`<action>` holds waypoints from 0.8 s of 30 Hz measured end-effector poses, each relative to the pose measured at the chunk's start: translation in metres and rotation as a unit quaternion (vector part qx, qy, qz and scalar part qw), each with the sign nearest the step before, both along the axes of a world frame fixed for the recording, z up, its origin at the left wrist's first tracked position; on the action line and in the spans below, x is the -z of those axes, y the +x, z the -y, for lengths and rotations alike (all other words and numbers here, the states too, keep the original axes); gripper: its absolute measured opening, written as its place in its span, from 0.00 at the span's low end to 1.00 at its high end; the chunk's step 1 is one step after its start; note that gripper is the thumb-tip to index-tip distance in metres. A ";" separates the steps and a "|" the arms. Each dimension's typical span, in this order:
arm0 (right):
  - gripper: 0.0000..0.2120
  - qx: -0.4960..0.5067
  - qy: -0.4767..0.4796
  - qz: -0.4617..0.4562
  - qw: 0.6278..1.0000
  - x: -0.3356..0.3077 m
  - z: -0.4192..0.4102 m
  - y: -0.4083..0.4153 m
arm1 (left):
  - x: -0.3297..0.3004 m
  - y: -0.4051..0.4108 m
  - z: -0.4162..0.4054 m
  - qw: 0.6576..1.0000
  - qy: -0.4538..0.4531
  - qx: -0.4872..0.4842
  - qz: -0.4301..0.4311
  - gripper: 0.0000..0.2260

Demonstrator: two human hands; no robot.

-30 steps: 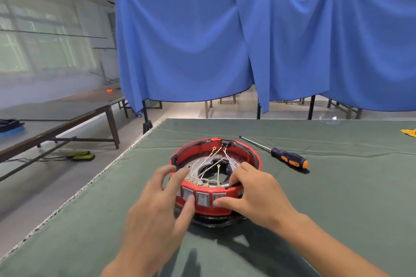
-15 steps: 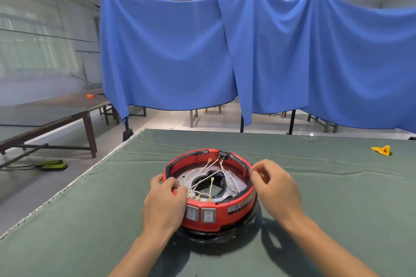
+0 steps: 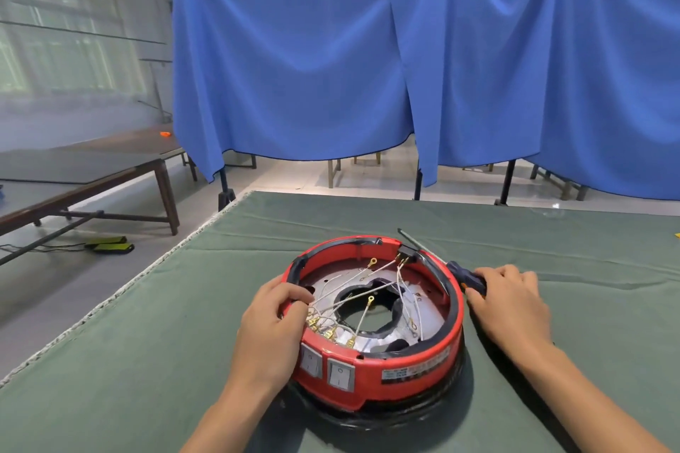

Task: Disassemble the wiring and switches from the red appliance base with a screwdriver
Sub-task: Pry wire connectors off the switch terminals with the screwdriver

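The round red appliance base lies on the green cloth in front of me. Inside it, several white wires with brass terminals fan out around a central hole. Two grey rocker switches sit in its near wall. My left hand grips the base's left rim, fingers curled over the edge. My right hand rests on the cloth just right of the base and closes round the dark and orange handle of the screwdriver. The shaft points away to the far left, behind the rim.
A green cloth covers the table, whose left edge runs diagonally. Blue curtains hang beyond the far edge. Dark tables stand to the left. A yellow object shows at the right edge.
My right hand left the base's right rim and reached the screwdriver's handle on the cloth. My left hand stays on the left rim. The camera has moved closer.
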State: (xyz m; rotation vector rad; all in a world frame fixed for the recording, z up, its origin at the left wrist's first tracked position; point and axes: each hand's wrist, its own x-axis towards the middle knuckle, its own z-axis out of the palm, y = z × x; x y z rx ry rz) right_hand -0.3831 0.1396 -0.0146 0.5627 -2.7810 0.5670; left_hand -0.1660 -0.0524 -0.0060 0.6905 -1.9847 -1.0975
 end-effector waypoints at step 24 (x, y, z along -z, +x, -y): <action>0.07 -0.260 -0.308 0.170 0.899 -0.051 -0.012 0.061 | -0.005 0.009 -0.019 0.978 -0.181 -0.101 -0.035 0.09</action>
